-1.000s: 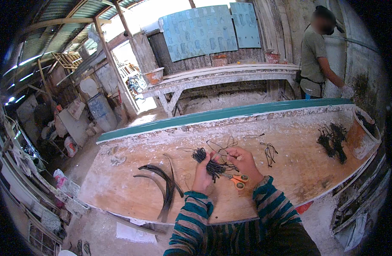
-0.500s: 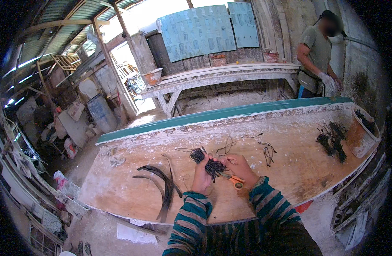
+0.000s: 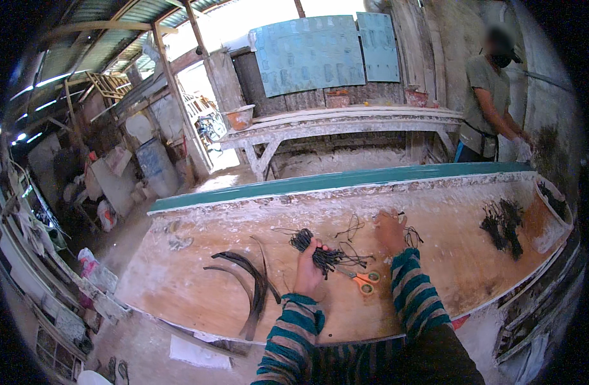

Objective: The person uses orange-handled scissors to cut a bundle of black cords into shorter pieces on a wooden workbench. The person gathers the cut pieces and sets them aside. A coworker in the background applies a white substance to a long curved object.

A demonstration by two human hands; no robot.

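Observation:
My left hand is wrapped around a bundle of thin black cords, their looped and knotted ends sticking out on both sides. My right hand reaches further out over the table, its fingers bent down and pinched on a single black cord, which is mostly hidden beneath them. Close to that wrist lies another looped black cord. Orange-handled scissors rest between my hands, blades partly under the cord ends. Left of the bundle, long curved black strips lie on the wood.
A worn wooden worktable has a green far edge. Black cord bundles lie at its right, beside a stained bucket. Behind, a long bench carries pots. A co-worker stands at the back right.
My right hand has left the bundle and moved out and right to a loose cord. The left hand keeps hold of the bundle. The scissors now show fully between my hands.

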